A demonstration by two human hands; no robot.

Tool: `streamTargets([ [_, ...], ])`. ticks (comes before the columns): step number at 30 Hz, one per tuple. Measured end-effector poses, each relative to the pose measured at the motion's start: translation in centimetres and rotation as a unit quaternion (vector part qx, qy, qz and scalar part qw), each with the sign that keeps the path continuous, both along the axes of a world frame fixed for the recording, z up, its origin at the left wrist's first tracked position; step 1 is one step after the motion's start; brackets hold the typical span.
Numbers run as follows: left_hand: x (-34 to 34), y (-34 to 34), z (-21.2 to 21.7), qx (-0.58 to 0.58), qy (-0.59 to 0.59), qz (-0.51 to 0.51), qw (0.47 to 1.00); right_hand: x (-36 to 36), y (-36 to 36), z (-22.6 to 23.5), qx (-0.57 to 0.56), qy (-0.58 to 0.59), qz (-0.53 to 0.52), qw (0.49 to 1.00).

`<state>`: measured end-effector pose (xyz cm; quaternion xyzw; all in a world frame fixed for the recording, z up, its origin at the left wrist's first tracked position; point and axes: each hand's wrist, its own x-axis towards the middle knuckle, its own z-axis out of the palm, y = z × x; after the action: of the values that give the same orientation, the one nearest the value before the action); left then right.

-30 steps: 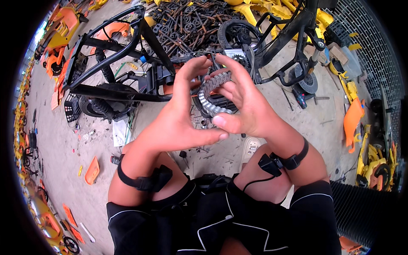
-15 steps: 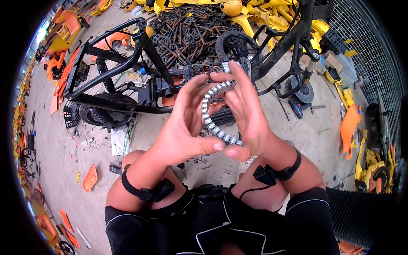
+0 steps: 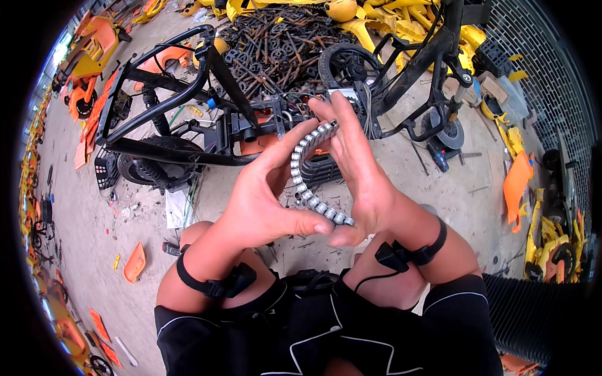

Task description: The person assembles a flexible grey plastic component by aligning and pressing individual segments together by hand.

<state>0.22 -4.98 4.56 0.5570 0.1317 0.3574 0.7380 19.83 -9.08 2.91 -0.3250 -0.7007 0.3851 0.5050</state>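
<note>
A curved silver strip of many small rounded metal segments (image 3: 299, 173) bends into a C between my two hands, in front of my lap. Its exact kind I cannot make out. My left hand (image 3: 260, 200) is curled around the outer side of the curve, thumb along the lower end and fingers behind it. Close beside both ends of the strip is my right hand (image 3: 370, 194), its fingers stretched upward and palm facing the strip. Whether the ends touch that palm I cannot tell.
Beyond my hands lies a black vehicle frame (image 3: 169, 150) with wheels. Behind it rises a heap of rusty metal parts (image 3: 276, 53). Yellow plastic panels (image 3: 401, 25) are piled at the back. A cordless drill (image 3: 441, 155) and an orange panel (image 3: 517, 188) lie to the right.
My right hand's fingers have straightened and drawn away from the left fingers. The strip has shifted slightly left and its curve has opened a little.
</note>
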Motion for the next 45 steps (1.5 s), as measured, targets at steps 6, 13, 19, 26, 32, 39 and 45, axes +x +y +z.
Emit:
streamTargets([
  [6,0.9,-0.4,0.1,-0.009,0.016,0.065,0.998,0.1,0.0,-0.1,-0.033,0.037,0.007,0.999],
  [13,1.1,0.5,-1.2,0.052,0.002,0.063,0.997,0.2,-0.8,1.8,-0.181,0.078,0.029,0.980],
  [19,1.5,0.5,-1.1,0.076,0.020,0.079,0.994,0.3,-1.2,2.5,-0.202,0.102,0.032,0.974],
  [26,1.2,0.8,-1.6,0.094,0.046,0.056,0.993,0.9,-0.9,2.2,-0.187,0.050,0.022,0.981],
  [32,0.6,0.6,-1.8,0.119,0.055,0.047,0.990,0.9,-1.0,2.1,-0.173,0.031,0.026,0.984],
  [39,0.1,0.7,-2.0,0.241,0.114,0.051,0.962,0.7,-0.4,0.6,-0.172,0.004,0.027,0.985],
  [45,0.1,0.6,-1.4,0.234,0.116,0.071,0.963,-0.3,-0.1,1.1,-0.182,0.076,-0.007,0.980],
])
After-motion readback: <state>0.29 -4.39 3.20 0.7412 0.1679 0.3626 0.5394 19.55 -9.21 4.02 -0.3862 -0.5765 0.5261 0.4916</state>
